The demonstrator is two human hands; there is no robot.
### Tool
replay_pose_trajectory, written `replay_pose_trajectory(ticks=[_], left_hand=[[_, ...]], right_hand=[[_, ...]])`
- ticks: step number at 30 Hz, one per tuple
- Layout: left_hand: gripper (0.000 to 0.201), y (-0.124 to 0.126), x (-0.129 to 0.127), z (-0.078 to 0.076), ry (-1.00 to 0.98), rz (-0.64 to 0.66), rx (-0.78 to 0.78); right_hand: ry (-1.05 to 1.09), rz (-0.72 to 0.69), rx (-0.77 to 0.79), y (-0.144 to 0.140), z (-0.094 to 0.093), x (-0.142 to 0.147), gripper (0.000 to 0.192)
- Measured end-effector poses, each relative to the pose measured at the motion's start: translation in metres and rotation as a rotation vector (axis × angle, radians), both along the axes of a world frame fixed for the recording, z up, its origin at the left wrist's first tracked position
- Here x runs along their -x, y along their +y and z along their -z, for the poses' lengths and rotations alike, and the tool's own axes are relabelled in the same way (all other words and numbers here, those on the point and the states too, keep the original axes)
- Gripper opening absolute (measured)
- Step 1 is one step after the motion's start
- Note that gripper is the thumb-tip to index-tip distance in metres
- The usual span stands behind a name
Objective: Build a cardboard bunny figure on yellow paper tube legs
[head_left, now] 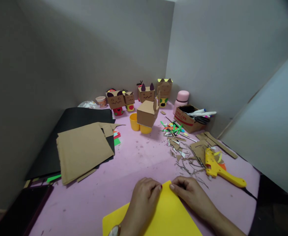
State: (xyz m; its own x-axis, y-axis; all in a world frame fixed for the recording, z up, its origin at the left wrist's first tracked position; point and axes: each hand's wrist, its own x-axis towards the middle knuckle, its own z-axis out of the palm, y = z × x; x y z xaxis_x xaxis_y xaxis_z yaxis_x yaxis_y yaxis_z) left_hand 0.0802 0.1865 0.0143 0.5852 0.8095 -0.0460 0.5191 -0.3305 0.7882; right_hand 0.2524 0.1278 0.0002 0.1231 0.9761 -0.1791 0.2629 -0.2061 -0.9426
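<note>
A bright yellow sheet (170, 214), which looks like craft foam or stiff paper, lies at the near edge of the pink table. My left hand (145, 200) pinches the sheet close to its far corner. On the other side of that corner, my right hand (189, 193) grips the edge between thumb and forefinger. A watch (114, 230) is on my left wrist. Beyond my hands stands a cardboard box head (146, 113) with upright ears, resting on a yellow cup (146, 129). Another yellow cup (134, 122) touches it on the left.
Cardboard sheets (85, 149) lie over black sheets (85, 114) on the left. A yellow glue gun (219, 170) and paper scraps (177, 144) are on the right. A pen box (190, 119), pink flask (182, 98) and several cardboard cat figures (115, 100) stand behind.
</note>
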Motion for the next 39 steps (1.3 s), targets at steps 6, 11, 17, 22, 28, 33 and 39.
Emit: replay_pose_trajectory(ticks=[6, 11, 17, 22, 28, 33, 39], left_hand=[[0.027, -0.002, 0.000, 0.001, 0.021, 0.010, -0.046], [0.027, -0.004, 0.005, 0.004, 0.065, 0.017, -0.102], [0.032, -0.009, 0.026, 0.002, 0.174, -0.012, -0.135], [0.035, -0.019, 0.052, 0.008, 0.228, -0.009, -0.176], [0.039, -0.028, 0.071, 0.014, 0.281, -0.029, -0.250], [0.040, -0.028, 0.080, 0.020, 0.260, -0.051, -0.291], [0.038, -0.030, 0.082, 0.017, 0.252, -0.072, -0.223]], right_hand=[[-0.011, 0.005, 0.007, 0.000, 0.002, 0.000, 0.025], [-0.024, 0.025, 0.000, 0.001, 0.002, 0.001, 0.027], [-0.029, 0.038, -0.008, -0.003, 0.000, 0.000, 0.028], [-0.010, 0.035, 0.015, -0.004, 0.003, 0.000, 0.030], [-0.012, 0.027, 0.018, -0.002, 0.006, -0.001, 0.032], [-0.020, 0.035, 0.014, -0.003, 0.008, -0.001, 0.033], [-0.003, 0.037, 0.020, -0.005, 0.008, 0.000, 0.034]])
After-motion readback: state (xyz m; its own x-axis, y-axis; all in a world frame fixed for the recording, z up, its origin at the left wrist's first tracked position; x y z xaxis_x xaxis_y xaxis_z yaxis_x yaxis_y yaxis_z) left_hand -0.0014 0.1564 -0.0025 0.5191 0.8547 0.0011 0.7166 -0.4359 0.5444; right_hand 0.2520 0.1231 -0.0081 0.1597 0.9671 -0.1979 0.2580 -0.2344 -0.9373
